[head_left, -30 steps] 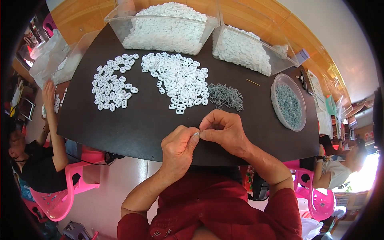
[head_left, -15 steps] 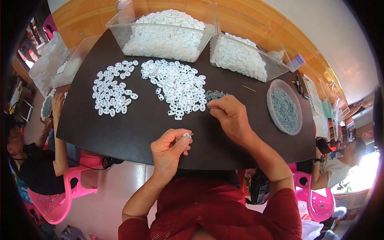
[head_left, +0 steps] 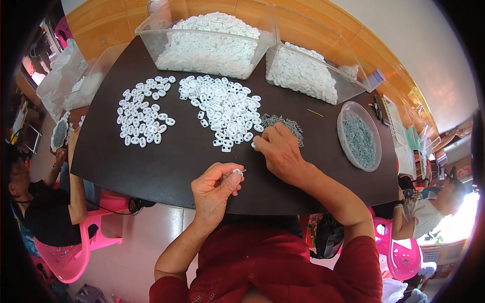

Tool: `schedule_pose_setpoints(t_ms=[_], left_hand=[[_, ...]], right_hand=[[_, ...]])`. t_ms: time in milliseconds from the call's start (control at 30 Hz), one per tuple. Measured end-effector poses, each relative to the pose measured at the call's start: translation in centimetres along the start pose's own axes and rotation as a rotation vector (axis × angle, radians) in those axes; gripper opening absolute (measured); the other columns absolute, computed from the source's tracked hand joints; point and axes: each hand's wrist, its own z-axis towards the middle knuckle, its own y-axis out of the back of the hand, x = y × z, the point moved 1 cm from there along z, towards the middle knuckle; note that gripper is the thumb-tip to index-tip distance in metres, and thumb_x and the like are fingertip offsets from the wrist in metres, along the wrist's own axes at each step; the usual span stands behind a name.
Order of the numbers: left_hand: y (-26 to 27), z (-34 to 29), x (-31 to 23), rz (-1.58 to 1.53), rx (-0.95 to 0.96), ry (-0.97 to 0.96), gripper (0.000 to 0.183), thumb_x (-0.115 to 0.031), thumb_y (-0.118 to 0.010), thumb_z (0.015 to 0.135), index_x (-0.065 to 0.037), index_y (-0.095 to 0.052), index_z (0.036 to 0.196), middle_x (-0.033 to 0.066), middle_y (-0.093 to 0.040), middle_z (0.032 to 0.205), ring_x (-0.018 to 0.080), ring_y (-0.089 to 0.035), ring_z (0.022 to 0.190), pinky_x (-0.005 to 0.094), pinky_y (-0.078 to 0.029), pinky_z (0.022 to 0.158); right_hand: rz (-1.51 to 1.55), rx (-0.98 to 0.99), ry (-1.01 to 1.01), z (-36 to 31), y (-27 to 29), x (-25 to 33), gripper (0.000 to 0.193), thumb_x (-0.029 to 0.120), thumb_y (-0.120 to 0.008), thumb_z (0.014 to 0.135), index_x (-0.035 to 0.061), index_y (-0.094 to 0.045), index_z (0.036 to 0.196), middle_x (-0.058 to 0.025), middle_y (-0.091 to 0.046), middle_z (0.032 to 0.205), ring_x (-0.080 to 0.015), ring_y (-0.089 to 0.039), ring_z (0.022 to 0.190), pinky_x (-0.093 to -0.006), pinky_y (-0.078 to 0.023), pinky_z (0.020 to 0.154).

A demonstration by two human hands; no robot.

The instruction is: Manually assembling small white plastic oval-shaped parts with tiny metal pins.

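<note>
My left hand (head_left: 216, 186) pinches a small white plastic ring with a metal pin (head_left: 237, 172) between thumb and fingers, above the near edge of the dark table (head_left: 166, 161). My right hand (head_left: 281, 151) rests palm down on the table, its fingertips at the near edge of the middle heap of white rings (head_left: 222, 108) and next to a small pile of grey metal pins (head_left: 284, 124). A second, flatter spread of white rings (head_left: 143, 116) lies to the left. What the right fingers hold is hidden.
Two clear bins of white rings (head_left: 208, 43) (head_left: 305, 76) stand at the far edge. A round clear dish of grey pins (head_left: 359, 135) sits at the right. A person in black sits at the left on a pink chair (head_left: 70, 247); another person sits at the right.
My hands, joined together one second ago, have separated. The right hand reached forward to the ring heap and pins; the left stayed near the table edge holding its ring.
</note>
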Motion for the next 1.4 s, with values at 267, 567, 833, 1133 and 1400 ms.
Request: schedule_pose_setpoints(t_ms=[267, 567, 833, 1133, 1400], left_hand=[[-0.7, 0.1, -0.3, -0.036, -0.051, -0.014, 0.017, -0.004, -0.063, 0.088, 0.004, -0.065, 0.103, 0.0079, -0.064, 0.079, 0.0095, -0.057, 0.064, 0.0212, -0.046, 0.055], [-0.9, 0.0, -0.8, 0.044, -0.042, 0.056, 0.02, -0.003, -0.062, 0.088, 0.005, -0.063, 0.106, 0.0095, -0.065, 0.081, 0.0095, -0.058, 0.064, 0.0204, -0.046, 0.053], [-1.5, -0.2, -0.6, 0.065, -0.053, -0.014, 0.027, -0.002, -0.062, 0.088, 0.005, -0.059, 0.114, 0.0078, -0.064, 0.078, 0.0094, -0.057, 0.063, 0.0204, -0.046, 0.053], [-1.3, -0.2, -0.2, 0.083, -0.065, -0.035, 0.028, -0.002, -0.062, 0.088, 0.005, -0.058, 0.115, 0.0049, -0.061, 0.075, 0.009, -0.057, 0.064, 0.0203, -0.046, 0.053], [-1.2, -0.1, -0.1, 0.089, -0.058, -0.083, 0.029, 0.0, -0.062, 0.088, 0.004, -0.057, 0.116, 0.0047, -0.061, 0.076, 0.0088, -0.057, 0.065, 0.0203, -0.046, 0.054]], right_hand=[[0.151, -0.057, -0.028, 0.1, 0.6, 1.0, 0.003, 0.001, -0.06, 0.081, 0.0027, -0.059, 0.08, -0.0059, -0.054, 0.072, -0.0211, -0.053, 0.07, -0.0337, -0.042, 0.061], [1.137, 0.243, -0.768, -0.2, 2.2, 1.5, 0.017, 0.018, -0.061, 0.092, 0.0025, -0.066, 0.095, -0.0004, -0.064, 0.076, -0.0046, -0.055, 0.067, -0.0192, -0.044, 0.059], [1.272, 0.209, -0.781, -0.2, 2.0, 2.2, 0.017, 0.017, -0.062, 0.09, 0.0014, -0.066, 0.097, -0.001, -0.064, 0.076, -0.0048, -0.054, 0.066, -0.0186, -0.042, 0.057], [1.219, 0.189, -0.734, -0.3, 1.6, 2.7, 0.014, 0.013, -0.061, 0.09, 0.001, -0.066, 0.097, -0.0002, -0.062, 0.076, -0.0046, -0.054, 0.067, -0.0183, -0.042, 0.058], [1.16, 0.085, -0.624, -0.3, 1.1, 3.7, 0.01, 0.004, -0.057, 0.089, -0.0033, -0.063, 0.092, -0.0029, -0.062, 0.074, -0.0075, -0.056, 0.07, -0.0242, -0.047, 0.065]])
